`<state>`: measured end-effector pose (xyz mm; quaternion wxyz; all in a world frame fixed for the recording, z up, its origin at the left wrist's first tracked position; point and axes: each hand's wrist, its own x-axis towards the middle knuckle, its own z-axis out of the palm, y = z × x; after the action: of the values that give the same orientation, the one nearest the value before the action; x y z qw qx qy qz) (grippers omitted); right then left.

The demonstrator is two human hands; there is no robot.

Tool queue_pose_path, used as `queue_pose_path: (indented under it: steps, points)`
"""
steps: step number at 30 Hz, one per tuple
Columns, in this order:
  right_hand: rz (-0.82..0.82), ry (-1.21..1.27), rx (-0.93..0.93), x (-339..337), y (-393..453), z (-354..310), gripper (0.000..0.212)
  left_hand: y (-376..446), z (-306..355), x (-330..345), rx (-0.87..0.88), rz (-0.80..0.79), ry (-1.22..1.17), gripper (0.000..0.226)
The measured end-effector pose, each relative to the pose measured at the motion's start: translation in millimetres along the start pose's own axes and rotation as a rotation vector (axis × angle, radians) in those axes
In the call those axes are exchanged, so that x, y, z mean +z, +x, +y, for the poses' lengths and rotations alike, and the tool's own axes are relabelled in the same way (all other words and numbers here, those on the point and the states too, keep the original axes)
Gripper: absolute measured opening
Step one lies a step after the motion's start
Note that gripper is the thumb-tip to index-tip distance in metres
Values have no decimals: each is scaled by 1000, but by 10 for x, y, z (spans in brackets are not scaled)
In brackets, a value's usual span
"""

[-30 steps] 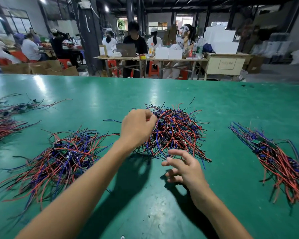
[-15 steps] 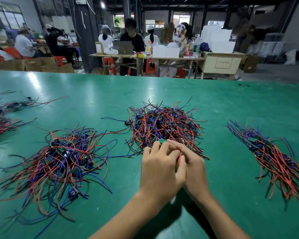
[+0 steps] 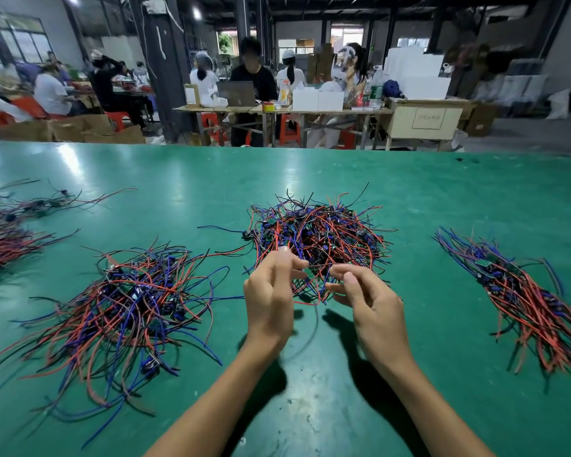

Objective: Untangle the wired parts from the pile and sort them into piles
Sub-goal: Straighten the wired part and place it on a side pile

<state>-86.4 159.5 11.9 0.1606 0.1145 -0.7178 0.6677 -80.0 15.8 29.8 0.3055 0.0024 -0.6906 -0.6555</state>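
A tangled pile (image 3: 320,235) of red, blue and black wired parts lies in the middle of the green table (image 3: 310,407). Just in front of it my left hand (image 3: 271,298) and my right hand (image 3: 366,301) are raised side by side. Between them they pinch one wired part (image 3: 310,273), a small green board whose red and blue wires loop down to the table. A looser pile (image 3: 126,301) lies at the left. At the right sits a straighter bundle (image 3: 521,291).
More wires (image 3: 10,232) lie at the table's far left edge. Beyond the table's far edge people sit at wooden benches with boxes (image 3: 317,98) and a laptop (image 3: 236,94). Cardboard boxes (image 3: 66,128) stand on the floor at the left.
My left hand came back from the middle pile to meet the right. The two hands have since drawn apart, with a wired part stretched between them.
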Motion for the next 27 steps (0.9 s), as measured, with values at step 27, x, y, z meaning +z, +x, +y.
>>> queue_pose_path:
  steps: [27]
  points:
    - [-204,350,271,31,-92,-174,25,240,158,-301,-434,-486,-171,35]
